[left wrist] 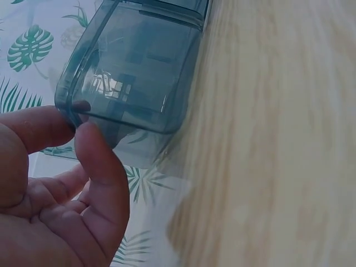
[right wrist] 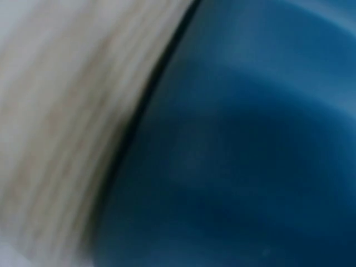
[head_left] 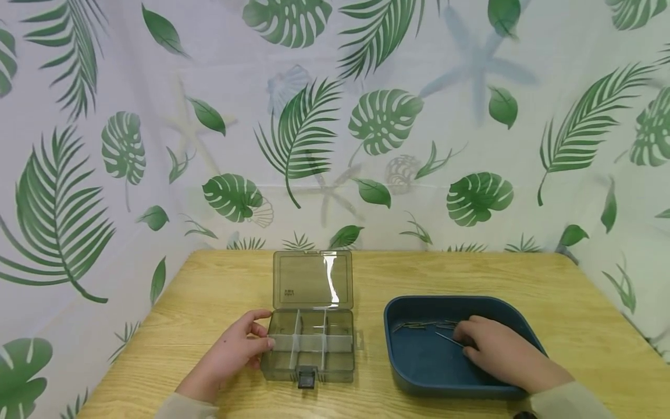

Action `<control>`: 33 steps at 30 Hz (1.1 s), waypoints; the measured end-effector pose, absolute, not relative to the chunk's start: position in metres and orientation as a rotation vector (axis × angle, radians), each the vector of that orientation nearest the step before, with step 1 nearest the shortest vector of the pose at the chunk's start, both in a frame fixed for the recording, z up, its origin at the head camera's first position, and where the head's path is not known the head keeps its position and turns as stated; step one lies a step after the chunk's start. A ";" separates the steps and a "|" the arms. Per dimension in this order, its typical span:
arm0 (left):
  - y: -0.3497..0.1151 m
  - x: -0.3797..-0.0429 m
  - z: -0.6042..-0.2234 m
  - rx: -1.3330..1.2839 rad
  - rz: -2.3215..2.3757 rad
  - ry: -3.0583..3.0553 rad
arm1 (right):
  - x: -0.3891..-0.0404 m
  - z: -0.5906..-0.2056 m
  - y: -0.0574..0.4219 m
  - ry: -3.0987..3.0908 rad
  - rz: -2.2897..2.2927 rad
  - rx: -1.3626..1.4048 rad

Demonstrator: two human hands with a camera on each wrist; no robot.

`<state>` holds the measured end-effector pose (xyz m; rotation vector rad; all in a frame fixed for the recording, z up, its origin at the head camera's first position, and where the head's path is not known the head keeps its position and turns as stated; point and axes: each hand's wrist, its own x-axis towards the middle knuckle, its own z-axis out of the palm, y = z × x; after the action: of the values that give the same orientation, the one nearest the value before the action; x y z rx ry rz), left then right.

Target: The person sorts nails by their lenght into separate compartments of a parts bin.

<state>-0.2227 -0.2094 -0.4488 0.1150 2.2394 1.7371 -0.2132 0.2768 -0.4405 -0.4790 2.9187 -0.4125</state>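
A smoky, see-through compartment box [head_left: 307, 372] stands on the table with its lid [head_left: 309, 279] raised at the back. My left hand [head_left: 238, 346] holds the box's left side; in the left wrist view the thumb [left wrist: 100, 161] and index finger pinch a corner of it. My right hand [head_left: 497, 349] is inside a dark blue tray [head_left: 439, 391], fingers bent downward. A thin, nail-like metal piece [head_left: 448, 338] sticks out from between its thumb and fingers. More thin metal pieces [head_left: 416, 325] lie along the tray's back. The right wrist view is blurred and shows no fingers.
Both containers stand on a wood-grain table [head_left: 230, 279], box to the left and tray to the right, with a gap between them. Thin dividers [head_left: 311, 342] split the box into several compartments. A leaf-printed cloth [head_left: 324, 116] hangs behind and along the sides.
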 end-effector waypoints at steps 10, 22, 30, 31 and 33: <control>-0.211 -0.225 -0.451 0.119 1.765 2.220 | -0.215 -0.437 0.269 2.903 -0.417 -0.492; -0.213 -0.222 -0.455 0.154 1.791 2.184 | -0.208 -0.438 0.268 2.953 -0.343 -0.614; -0.214 -0.223 -0.453 0.134 1.801 2.164 | -0.212 -0.443 0.270 2.964 -0.355 -0.753; -0.214 -0.223 -0.453 0.137 1.800 2.161 | -0.212 -0.444 0.270 2.966 -0.348 -0.758; -0.214 -0.223 -0.453 0.144 1.798 2.154 | -0.213 -0.445 0.270 2.962 -0.338 -0.753</control>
<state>-0.2232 -0.2138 -0.4529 0.1436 2.1536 1.7981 -0.2131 0.2700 -0.4452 -0.7534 2.9624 -0.3378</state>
